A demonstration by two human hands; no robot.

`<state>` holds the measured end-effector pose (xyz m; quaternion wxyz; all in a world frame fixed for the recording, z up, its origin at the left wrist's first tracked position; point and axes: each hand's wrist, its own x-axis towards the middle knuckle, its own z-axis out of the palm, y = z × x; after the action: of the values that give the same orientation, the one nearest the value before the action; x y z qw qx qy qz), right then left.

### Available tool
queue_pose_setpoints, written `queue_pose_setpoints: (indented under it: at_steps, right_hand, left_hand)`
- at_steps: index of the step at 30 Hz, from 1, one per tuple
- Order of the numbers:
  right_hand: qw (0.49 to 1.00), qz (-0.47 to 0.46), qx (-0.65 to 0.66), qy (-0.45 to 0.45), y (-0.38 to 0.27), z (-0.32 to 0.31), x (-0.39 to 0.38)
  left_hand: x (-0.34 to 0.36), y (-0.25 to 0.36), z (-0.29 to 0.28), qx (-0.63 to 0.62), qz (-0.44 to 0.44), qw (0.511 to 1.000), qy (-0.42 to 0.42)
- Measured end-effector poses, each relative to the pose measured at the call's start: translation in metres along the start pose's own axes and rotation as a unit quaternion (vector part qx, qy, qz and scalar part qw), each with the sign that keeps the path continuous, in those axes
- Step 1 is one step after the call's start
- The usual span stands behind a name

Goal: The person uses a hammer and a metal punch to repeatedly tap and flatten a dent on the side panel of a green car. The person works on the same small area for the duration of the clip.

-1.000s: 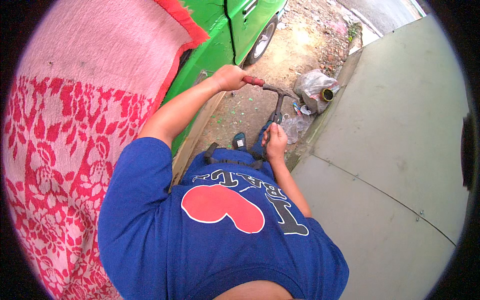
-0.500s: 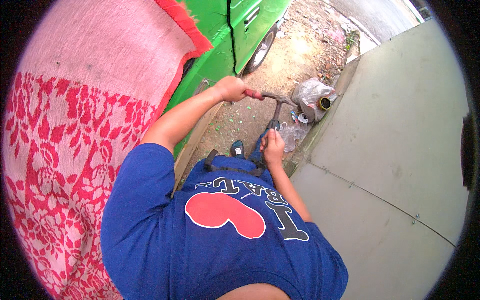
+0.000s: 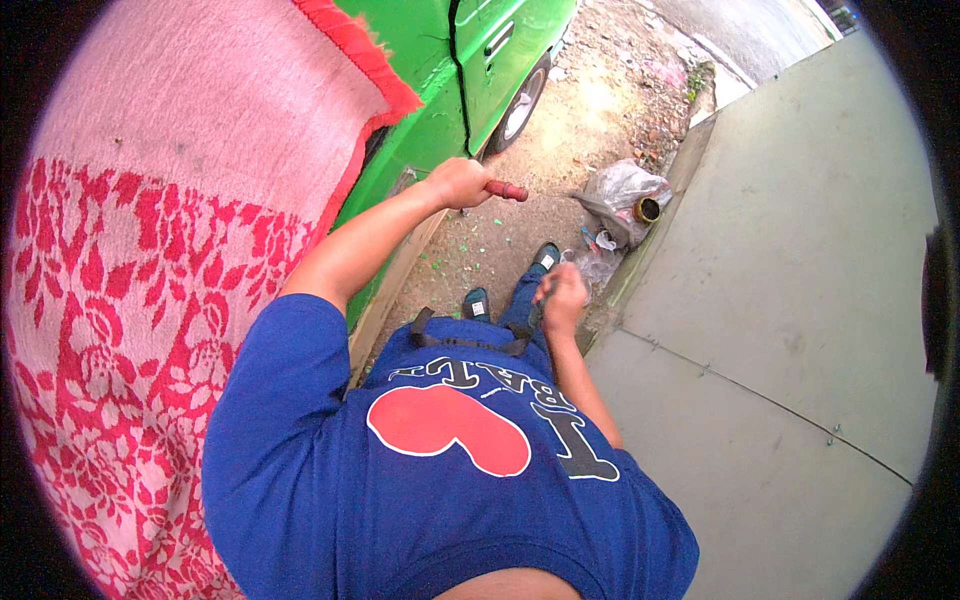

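My left hand is closed round a red-handled tool beside the green vehicle body. The handle's end sticks out to the right, while the tool's other end is hidden by the hand. Lower and to the right, my right hand is curled and slightly smeared by motion. A grey blurred shape beyond it, against the plastic bag, looks like the head of the hammer; its handle is hard to make out. The hammer is apart from the red handle.
A pink and red floral blanket drapes at the left. A grey panel wall rises at the right. Along its foot lie a plastic bag, a small round can and litter. Green flakes dot the ground near my shoes.
The hammer has moved off the red handle toward the right, and my right hand has shifted slightly right and down. My left hand still grips the red-handled tool in nearly the same place.
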<state>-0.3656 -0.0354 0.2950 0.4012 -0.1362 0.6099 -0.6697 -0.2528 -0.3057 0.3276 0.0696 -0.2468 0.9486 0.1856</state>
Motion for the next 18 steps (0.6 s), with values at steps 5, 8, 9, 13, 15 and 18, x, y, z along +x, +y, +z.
queue_pose_setpoints:
  at_steps: [5,8,9,13,15,18]
  right_hand:
    - [0.996,0.02,0.089,0.008,-0.008,0.003,0.006]
    - [1.0,-0.008,-0.009,0.001,0.0,0.004,0.0]
    - [0.995,0.019,-0.079,-0.066,0.01,0.003,0.002]
    - [0.997,0.009,0.072,0.023,-0.008,0.009,0.003]
    - [1.0,0.003,-0.009,-0.002,-0.006,0.008,0.001]
    - [0.997,0.009,-0.06,-0.053,0.006,0.003,0.007]
  left_hand:
    - [0.002,-0.002,-0.002,-0.002,-0.007,1.0,0.002]
    - [0.005,-0.004,0.004,-0.007,-0.002,1.0,0.01]
    - [0.005,-0.004,0.005,-0.006,-0.001,1.0,0.009]
    - [0.002,-0.008,0.009,-0.015,-0.001,1.0,0.016]
    - [0.003,-0.007,0.005,-0.017,0.003,1.0,0.017]
    - [0.005,-0.004,0.004,-0.015,0.006,1.0,0.014]
